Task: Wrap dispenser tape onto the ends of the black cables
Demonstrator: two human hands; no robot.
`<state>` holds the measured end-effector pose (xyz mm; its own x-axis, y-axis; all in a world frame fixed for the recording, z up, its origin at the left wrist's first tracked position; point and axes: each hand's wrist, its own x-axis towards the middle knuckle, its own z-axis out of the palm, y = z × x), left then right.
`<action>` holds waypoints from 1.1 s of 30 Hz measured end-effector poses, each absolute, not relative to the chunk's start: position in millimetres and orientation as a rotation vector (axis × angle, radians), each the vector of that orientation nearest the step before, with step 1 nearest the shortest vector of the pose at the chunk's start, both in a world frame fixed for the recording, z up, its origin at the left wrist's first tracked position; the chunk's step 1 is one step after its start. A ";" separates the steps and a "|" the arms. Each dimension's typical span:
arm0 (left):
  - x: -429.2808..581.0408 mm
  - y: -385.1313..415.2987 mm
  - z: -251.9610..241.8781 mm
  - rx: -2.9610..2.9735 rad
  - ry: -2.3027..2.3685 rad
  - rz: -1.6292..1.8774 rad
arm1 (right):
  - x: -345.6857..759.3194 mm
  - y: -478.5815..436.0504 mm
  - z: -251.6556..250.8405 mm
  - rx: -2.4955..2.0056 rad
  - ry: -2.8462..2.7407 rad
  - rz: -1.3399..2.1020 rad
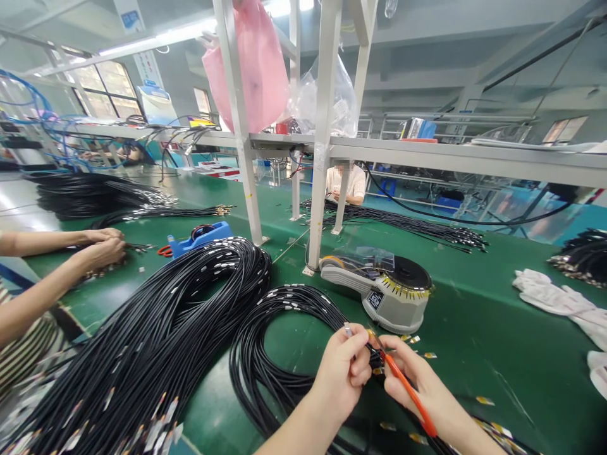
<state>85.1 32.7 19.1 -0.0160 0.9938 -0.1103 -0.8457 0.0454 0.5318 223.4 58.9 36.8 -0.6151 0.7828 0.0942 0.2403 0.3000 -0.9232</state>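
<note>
My left hand (342, 373) is closed, pinching a black cable end with a small silver tip (348, 330) showing above the thumb. My right hand (415, 379) grips an orange-handled hand tool (408, 392). Its dark metal tip meets a small yellowish piece at my left fingertips; whether it is a cutter or tweezers I cannot tell. Under both hands lies a loop of black cables (256, 354) with white labels. Loose cable ends with yellow-and-white tips (484, 400) spread around my right hand.
A grey round tape dispenser (396, 309) stands just beyond my hands. To the left lies a large cable bundle (190, 328), with a blue tape holder (202, 237) behind it. Another person's hands (102, 249) work at far left. Shelf posts (318, 189) rise ahead; white gloves (554, 297) lie right.
</note>
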 end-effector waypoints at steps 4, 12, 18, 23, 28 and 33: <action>86.9 32.3 18.9 0.364 0.535 1.519 | 224.7 58.7 38.6 -0.907 -2.029 1.350; 86.2 32.9 23.1 0.330 0.596 1.575 | 228.3 60.0 30.2 -0.919 -2.028 1.346; 88.7 32.7 22.1 0.359 0.617 1.544 | 226.8 63.9 37.1 -0.805 -2.106 1.428; 88.7 32.0 20.7 0.376 0.608 1.556 | 223.9 65.0 40.8 -0.785 -2.102 1.463; 87.9 32.6 21.3 0.355 0.633 1.585 | 221.2 62.9 41.4 -0.827 -2.097 1.400; 88.7 33.5 21.5 0.376 0.626 1.582 | 215.5 60.4 45.2 -0.797 -2.045 1.422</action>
<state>88.7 33.5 21.5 -0.1158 0.9854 -0.1247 -0.8041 -0.0193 0.5942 215.5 60.4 45.2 -0.6915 0.7175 0.0841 0.1710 0.2757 -0.9459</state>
